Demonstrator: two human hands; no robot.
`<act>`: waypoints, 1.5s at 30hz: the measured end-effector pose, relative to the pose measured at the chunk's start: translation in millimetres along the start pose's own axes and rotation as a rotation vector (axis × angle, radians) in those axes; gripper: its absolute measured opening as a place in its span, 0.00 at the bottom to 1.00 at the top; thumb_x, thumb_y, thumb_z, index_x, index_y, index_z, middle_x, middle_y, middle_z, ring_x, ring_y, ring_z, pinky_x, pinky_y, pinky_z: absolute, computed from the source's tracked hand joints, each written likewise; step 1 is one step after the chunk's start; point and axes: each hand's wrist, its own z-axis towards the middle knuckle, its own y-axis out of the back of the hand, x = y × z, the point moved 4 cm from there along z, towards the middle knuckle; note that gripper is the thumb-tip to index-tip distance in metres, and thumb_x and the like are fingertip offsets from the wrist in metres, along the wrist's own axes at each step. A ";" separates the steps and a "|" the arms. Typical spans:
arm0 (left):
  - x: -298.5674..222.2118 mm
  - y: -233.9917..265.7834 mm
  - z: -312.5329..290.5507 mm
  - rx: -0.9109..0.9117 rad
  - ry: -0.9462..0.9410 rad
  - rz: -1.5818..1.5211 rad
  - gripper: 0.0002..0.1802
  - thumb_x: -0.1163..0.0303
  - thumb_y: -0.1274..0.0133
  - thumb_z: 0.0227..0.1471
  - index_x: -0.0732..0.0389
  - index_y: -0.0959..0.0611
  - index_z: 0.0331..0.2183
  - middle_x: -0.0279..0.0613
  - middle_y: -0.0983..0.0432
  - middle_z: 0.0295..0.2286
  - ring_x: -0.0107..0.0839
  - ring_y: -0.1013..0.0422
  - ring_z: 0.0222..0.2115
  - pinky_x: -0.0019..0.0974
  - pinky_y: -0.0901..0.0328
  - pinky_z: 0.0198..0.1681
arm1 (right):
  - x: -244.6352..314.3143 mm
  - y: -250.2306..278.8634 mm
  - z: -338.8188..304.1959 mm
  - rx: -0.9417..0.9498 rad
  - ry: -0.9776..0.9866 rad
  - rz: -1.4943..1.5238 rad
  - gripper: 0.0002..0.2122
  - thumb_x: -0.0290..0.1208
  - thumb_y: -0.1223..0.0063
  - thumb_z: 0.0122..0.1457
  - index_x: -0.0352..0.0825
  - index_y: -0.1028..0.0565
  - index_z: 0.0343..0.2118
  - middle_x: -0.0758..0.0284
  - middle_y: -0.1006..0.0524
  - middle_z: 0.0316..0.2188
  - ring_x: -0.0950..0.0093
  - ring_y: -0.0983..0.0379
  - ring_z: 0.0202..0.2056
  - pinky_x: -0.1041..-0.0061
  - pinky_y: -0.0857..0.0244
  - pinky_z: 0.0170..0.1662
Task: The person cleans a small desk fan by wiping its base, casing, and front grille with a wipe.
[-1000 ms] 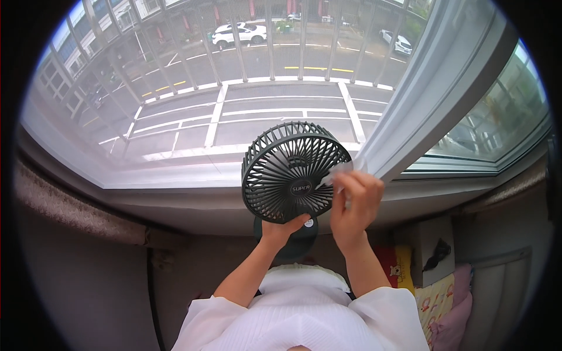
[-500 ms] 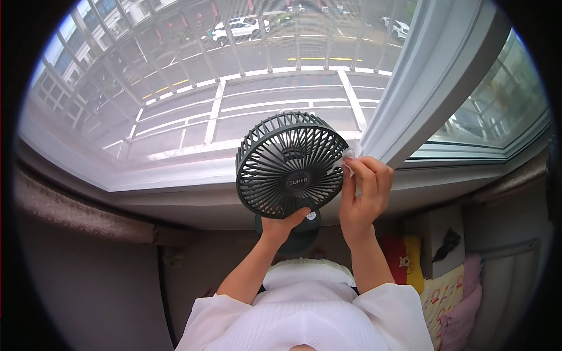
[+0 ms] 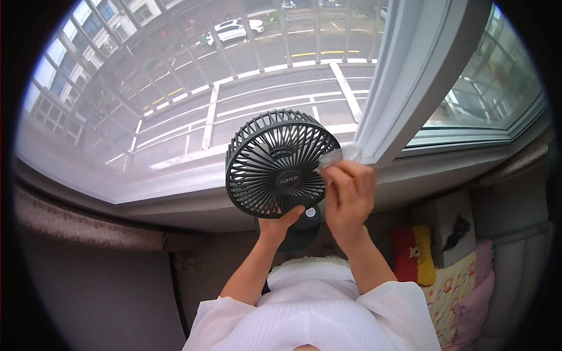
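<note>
A dark green desk fan (image 3: pixel 280 158) with a round slatted grille is held up in front of the window. My left hand (image 3: pixel 277 225) grips it at the bottom of the grille, the thumb on the front edge and the other fingers hidden behind. The fan's round base (image 3: pixel 301 234) shows below, near my waist. My right hand (image 3: pixel 349 190) is closed in a pinch on a thin white tissue (image 3: pixel 331 159), which it presses against the right side of the grille. The tissue is partly blurred and covers some slats.
Beyond the fan stand a white window frame (image 3: pixel 404 88) and outside bars over a street with a white car (image 3: pixel 237 29). A sill (image 3: pixel 386 187) runs beneath. At lower right are a red and yellow cushion (image 3: pixel 410 257), a box (image 3: pixel 442 234) with a dark object on it, and patterned bedding (image 3: pixel 451 286).
My right hand and the tissue have shifted left and inward over the grille's front. The fan sits slightly farther left in view, still in my left hand.
</note>
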 end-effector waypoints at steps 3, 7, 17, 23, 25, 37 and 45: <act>0.2 -0.9 0.5 0.027 0.013 -0.002 0.38 0.86 0.37 0.36 0.62 0.30 0.53 0.39 0.30 0.47 0.34 0.34 0.51 0.37 0.38 0.55 | 16.6 -8.6 -13.8 0.041 0.083 0.051 0.12 0.17 0.42 0.46 0.33 0.22 0.36 0.64 0.25 0.37 0.64 0.29 0.38 0.68 0.35 0.41; -5.7 -3.3 -0.2 0.035 -0.068 -0.062 0.35 0.84 0.35 0.41 0.66 0.29 0.53 0.40 0.29 0.48 0.33 0.32 0.50 0.38 0.38 0.56 | 4.5 -1.3 -3.8 0.010 0.081 0.056 0.12 0.14 0.41 0.46 0.32 0.23 0.35 0.64 0.24 0.35 0.65 0.28 0.36 0.71 0.33 0.39; -2.1 -3.3 -2.9 0.063 -0.030 -0.042 0.35 0.85 0.35 0.40 0.66 0.29 0.52 0.41 0.30 0.48 0.33 0.32 0.48 0.38 0.35 0.53 | 14.3 -0.4 -10.7 0.008 -0.009 0.135 0.14 0.13 0.43 0.44 0.32 0.21 0.37 0.63 0.24 0.36 0.64 0.28 0.37 0.69 0.33 0.39; 3.3 6.1 -7.5 -0.003 -0.060 -0.061 0.35 0.84 0.35 0.41 0.66 0.30 0.52 0.42 0.30 0.49 0.33 0.33 0.49 0.38 0.35 0.54 | -5.0 7.0 0.1 -0.014 -0.080 0.132 0.13 0.14 0.42 0.45 0.33 0.22 0.35 0.64 0.24 0.35 0.64 0.28 0.37 0.70 0.32 0.38; 3.2 7.3 -10.4 -0.024 -0.015 -0.028 0.38 0.83 0.34 0.40 0.64 0.31 0.54 0.41 0.32 0.50 0.34 0.34 0.51 0.38 0.38 0.56 | -17.9 7.3 1.2 -0.118 -0.279 0.208 0.11 0.15 0.41 0.47 0.35 0.23 0.34 0.64 0.25 0.33 0.64 0.28 0.35 0.70 0.33 0.37; -6.7 -5.5 -5.9 0.014 -0.053 -0.054 0.32 0.84 0.35 0.41 0.67 0.27 0.51 0.41 0.28 0.46 0.33 0.31 0.48 0.36 0.35 0.53 | 13.4 1.0 -4.9 0.012 0.008 0.129 0.12 0.12 0.41 0.46 0.31 0.21 0.35 0.64 0.25 0.32 0.67 0.28 0.32 0.72 0.33 0.36; 8.6 2.4 -14.4 0.052 -0.057 0.143 0.40 0.83 0.36 0.40 0.65 0.34 0.56 0.42 0.32 0.51 0.34 0.35 0.53 0.39 0.40 0.58 | -4.6 6.2 -11.5 -0.082 -0.218 0.117 0.11 0.14 0.40 0.48 0.34 0.23 0.35 0.64 0.25 0.33 0.64 0.30 0.32 0.70 0.34 0.35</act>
